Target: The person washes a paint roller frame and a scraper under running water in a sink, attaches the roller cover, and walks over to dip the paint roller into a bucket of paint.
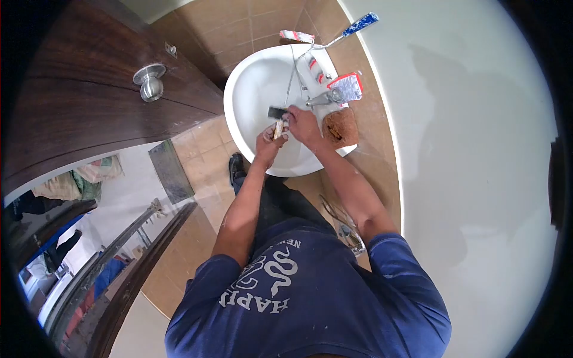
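Observation:
Over the white sink (239, 74), my left hand (270, 146) is closed around the pale, stained handle of a small brush (279, 127). Its flat dark head (277, 112) points away from me and looks slightly blurred. My right hand (303, 125) meets it from the right, fingers closed at the base of the head. The faucet (325, 98) stands just beyond my right hand. A brown sponge-like block (340, 128) rests on the sink's right rim.
A paint roller with a blue handle (360, 24) lies across the sink's far rim, near another roller cover (316, 70). Beside the faucet is a red-and-white packet (346, 87). A dark wooden door (107, 89) with a round knob (150, 83) stands left; a pale wall (465, 179) rises right.

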Action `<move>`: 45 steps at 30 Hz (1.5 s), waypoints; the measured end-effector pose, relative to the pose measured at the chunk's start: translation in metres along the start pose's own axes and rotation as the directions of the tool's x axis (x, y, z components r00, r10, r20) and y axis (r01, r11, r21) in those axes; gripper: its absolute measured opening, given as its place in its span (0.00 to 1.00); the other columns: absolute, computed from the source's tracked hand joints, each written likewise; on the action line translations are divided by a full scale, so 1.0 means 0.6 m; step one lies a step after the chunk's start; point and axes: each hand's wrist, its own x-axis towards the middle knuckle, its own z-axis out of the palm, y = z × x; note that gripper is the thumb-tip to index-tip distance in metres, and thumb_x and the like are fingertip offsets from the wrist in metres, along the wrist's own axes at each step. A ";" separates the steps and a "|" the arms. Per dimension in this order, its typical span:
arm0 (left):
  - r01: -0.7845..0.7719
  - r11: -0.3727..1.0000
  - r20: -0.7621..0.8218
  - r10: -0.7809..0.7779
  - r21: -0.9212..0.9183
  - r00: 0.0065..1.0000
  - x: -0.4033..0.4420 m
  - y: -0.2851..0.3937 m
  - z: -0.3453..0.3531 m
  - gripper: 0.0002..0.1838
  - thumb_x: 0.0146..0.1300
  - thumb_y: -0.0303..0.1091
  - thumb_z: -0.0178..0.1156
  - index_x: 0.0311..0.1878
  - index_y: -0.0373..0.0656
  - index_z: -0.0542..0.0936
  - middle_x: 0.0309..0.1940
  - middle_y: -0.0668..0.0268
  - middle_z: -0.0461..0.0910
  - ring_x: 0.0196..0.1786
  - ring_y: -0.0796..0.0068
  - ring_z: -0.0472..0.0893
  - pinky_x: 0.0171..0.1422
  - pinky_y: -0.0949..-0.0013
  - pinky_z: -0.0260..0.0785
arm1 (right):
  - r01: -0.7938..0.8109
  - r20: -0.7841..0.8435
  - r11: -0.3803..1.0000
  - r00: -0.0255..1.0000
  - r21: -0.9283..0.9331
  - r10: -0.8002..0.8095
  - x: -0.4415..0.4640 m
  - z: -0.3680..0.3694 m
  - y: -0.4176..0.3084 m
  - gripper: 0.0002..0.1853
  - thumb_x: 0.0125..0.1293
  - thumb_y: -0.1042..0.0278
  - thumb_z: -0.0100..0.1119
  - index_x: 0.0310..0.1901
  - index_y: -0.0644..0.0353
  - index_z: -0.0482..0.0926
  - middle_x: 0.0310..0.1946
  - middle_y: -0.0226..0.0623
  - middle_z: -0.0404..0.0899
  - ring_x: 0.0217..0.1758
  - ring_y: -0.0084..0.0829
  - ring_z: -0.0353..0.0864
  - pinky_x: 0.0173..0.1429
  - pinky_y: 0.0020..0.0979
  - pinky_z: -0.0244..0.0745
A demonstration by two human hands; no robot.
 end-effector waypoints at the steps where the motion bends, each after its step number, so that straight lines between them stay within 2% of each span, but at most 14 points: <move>1: 0.002 1.000 0.007 -0.002 0.017 1.000 0.007 -0.009 -0.004 0.25 0.58 0.21 0.65 0.61 0.40 0.79 0.45 0.73 0.84 0.34 0.86 0.74 0.35 0.78 0.66 | 0.064 0.010 0.998 0.998 -0.027 -0.064 -0.004 0.006 0.004 0.09 0.67 0.63 0.57 0.41 0.60 0.79 0.29 0.54 0.81 0.37 0.56 0.83 0.46 0.53 0.75; 2: 0.005 0.999 0.014 -0.006 0.034 1.000 0.011 -0.020 -0.007 0.25 0.58 0.21 0.65 0.61 0.40 0.79 0.45 0.73 0.84 0.34 0.86 0.75 0.35 0.78 0.66 | 0.126 0.022 0.990 0.992 -0.055 -0.125 -0.007 0.010 0.009 0.09 0.67 0.63 0.57 0.41 0.60 0.79 0.28 0.54 0.81 0.37 0.57 0.83 0.46 0.53 0.75; 6: -0.015 1.000 -0.020 0.015 -0.009 1.000 -0.005 -0.002 0.000 0.24 0.58 0.21 0.65 0.60 0.40 0.79 0.43 0.73 0.83 0.34 0.86 0.75 0.34 0.78 0.65 | 0.011 -0.061 1.000 0.998 -0.008 -0.011 0.013 -0.008 -0.007 0.09 0.68 0.63 0.57 0.40 0.60 0.78 0.27 0.53 0.81 0.35 0.57 0.82 0.43 0.53 0.76; 9: 0.013 1.000 0.017 -0.013 -0.013 1.000 0.006 -0.016 -0.010 0.25 0.57 0.21 0.66 0.61 0.39 0.79 0.43 0.72 0.83 0.33 0.85 0.74 0.35 0.78 0.66 | 0.178 0.044 0.983 0.983 -0.044 -0.176 -0.020 0.017 -0.004 0.09 0.68 0.62 0.57 0.39 0.60 0.78 0.25 0.53 0.81 0.34 0.58 0.82 0.40 0.54 0.75; 13: 0.002 0.995 -0.001 -0.002 -0.103 1.000 -0.013 0.006 0.005 0.28 0.54 0.18 0.64 0.62 0.37 0.77 0.46 0.69 0.83 0.36 0.83 0.76 0.39 0.78 0.67 | -0.075 -0.057 0.995 0.996 -0.070 0.071 0.014 0.003 0.006 0.11 0.68 0.60 0.57 0.42 0.57 0.80 0.28 0.52 0.82 0.35 0.57 0.82 0.42 0.52 0.76; 17: 0.022 0.999 -0.015 -0.023 -0.036 1.000 0.015 -0.063 -0.033 0.30 0.51 0.13 0.57 0.62 0.33 0.76 0.49 0.66 0.81 0.41 0.78 0.79 0.44 0.77 0.69 | 0.188 0.054 0.979 0.981 -0.084 -0.184 -0.039 0.031 0.004 0.10 0.68 0.61 0.57 0.43 0.57 0.81 0.27 0.52 0.81 0.33 0.57 0.82 0.41 0.52 0.76; 21: 0.081 0.915 0.130 -0.031 -0.396 0.991 -0.025 0.024 -0.006 0.36 0.45 0.13 0.49 0.64 0.31 0.73 0.55 0.61 0.80 0.46 0.72 0.80 0.46 0.76 0.71 | -0.089 -0.055 0.995 0.994 0.038 0.091 0.006 0.002 0.012 0.12 0.67 0.59 0.58 0.44 0.57 0.81 0.28 0.54 0.81 0.35 0.58 0.82 0.44 0.53 0.76; 25: 0.171 0.841 0.195 -0.079 -0.514 0.978 -0.005 -0.025 -0.039 0.39 0.43 0.14 0.48 0.66 0.31 0.70 0.59 0.57 0.79 0.49 0.67 0.80 0.47 0.75 0.72 | 0.116 0.124 0.993 0.985 0.012 -0.117 -0.047 0.016 -0.001 0.11 0.68 0.58 0.57 0.40 0.58 0.79 0.25 0.53 0.80 0.35 0.57 0.82 0.42 0.55 0.74; 29: 0.271 0.738 0.280 -0.116 -0.618 0.953 -0.035 0.052 -0.012 0.40 0.42 0.14 0.47 0.67 0.31 0.69 0.61 0.56 0.76 0.55 0.63 0.79 0.49 0.74 0.73 | 0.024 0.051 0.999 0.998 0.035 -0.026 -0.024 0.015 0.014 0.12 0.68 0.58 0.57 0.43 0.58 0.79 0.26 0.54 0.80 0.35 0.57 0.82 0.42 0.54 0.75; 32: 0.292 0.707 0.360 -0.057 -0.644 0.931 -0.024 0.029 -0.028 0.38 0.44 0.16 0.46 0.67 0.30 0.68 0.63 0.57 0.74 0.64 0.61 0.76 0.54 0.72 0.74 | 0.022 0.018 0.996 1.000 0.087 -0.024 -0.029 0.019 0.009 0.12 0.68 0.59 0.57 0.45 0.57 0.80 0.27 0.54 0.80 0.35 0.56 0.82 0.41 0.53 0.75; 35: 0.253 0.809 0.220 -0.156 -0.530 0.963 -0.019 -0.011 -0.037 0.39 0.45 0.20 0.48 0.68 0.30 0.66 0.65 0.55 0.72 0.68 0.59 0.73 0.64 0.69 0.73 | 0.077 0.085 0.996 0.993 0.042 -0.081 -0.057 0.019 -0.002 0.13 0.68 0.59 0.57 0.46 0.56 0.81 0.27 0.54 0.80 0.34 0.55 0.83 0.40 0.52 0.75; 37: 0.265 0.770 0.297 -0.104 -0.580 0.949 -0.034 0.033 -0.023 0.38 0.46 0.18 0.47 0.68 0.29 0.66 0.63 0.53 0.73 0.68 0.56 0.73 0.68 0.62 0.70 | -0.069 0.052 0.989 0.997 0.133 0.062 -0.038 0.012 -0.004 0.12 0.67 0.59 0.58 0.45 0.57 0.82 0.26 0.53 0.80 0.32 0.54 0.82 0.39 0.51 0.75; 44: 0.277 0.722 0.326 -0.074 -0.635 0.942 -0.039 0.029 -0.031 0.35 0.46 0.18 0.48 0.65 0.27 0.67 0.63 0.50 0.73 0.70 0.52 0.71 0.76 0.48 0.62 | 0.094 0.177 0.992 0.978 0.081 -0.107 -0.075 0.015 -0.001 0.11 0.68 0.59 0.58 0.42 0.59 0.79 0.25 0.51 0.80 0.31 0.51 0.83 0.36 0.47 0.75; 45: 0.298 0.703 0.353 -0.071 -0.646 0.933 -0.041 0.032 -0.029 0.35 0.46 0.19 0.48 0.64 0.27 0.68 0.63 0.50 0.73 0.69 0.52 0.71 0.76 0.47 0.62 | 0.019 0.154 0.994 0.987 0.112 -0.037 -0.071 0.011 -0.002 0.11 0.67 0.59 0.58 0.42 0.59 0.79 0.26 0.51 0.81 0.32 0.51 0.83 0.37 0.47 0.75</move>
